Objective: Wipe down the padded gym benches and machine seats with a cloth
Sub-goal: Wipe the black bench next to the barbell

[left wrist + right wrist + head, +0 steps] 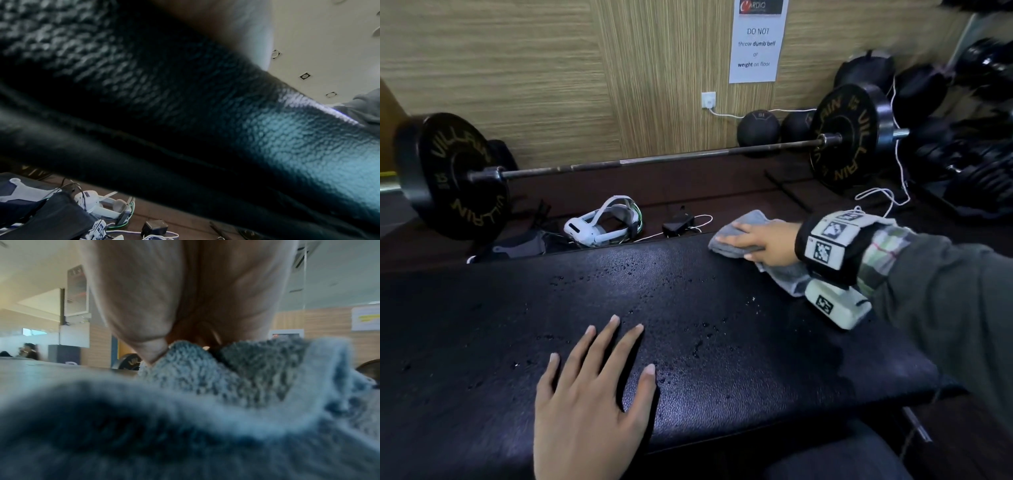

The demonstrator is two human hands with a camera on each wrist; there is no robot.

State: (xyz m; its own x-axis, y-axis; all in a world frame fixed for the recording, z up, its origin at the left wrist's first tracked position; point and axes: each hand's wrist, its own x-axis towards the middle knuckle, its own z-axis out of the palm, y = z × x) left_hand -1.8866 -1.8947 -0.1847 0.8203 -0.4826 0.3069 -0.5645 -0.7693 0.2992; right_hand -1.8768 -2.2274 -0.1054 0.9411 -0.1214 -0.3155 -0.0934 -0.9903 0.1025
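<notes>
A black padded bench (688,308) runs across the head view, its top dotted with water droplets (698,342). My left hand (592,377) lies flat on the near part of the pad, fingers spread and holding nothing. My right hand (767,240) rests with straight fingers on a folded grey cloth (722,245) at the far right edge of the pad. The cloth's tail trails under my wrist. The right wrist view shows my palm (185,288) bearing down on the cloth (205,386). The left wrist view is mostly the bench's leather (185,97).
Behind the bench a loaded barbell (654,159) lies on the floor by the wooden wall. A white headset (602,222), a black charger (678,222) and white cables lie between bench and barbell. Medicine balls (758,128) and dumbbells (979,154) fill the right.
</notes>
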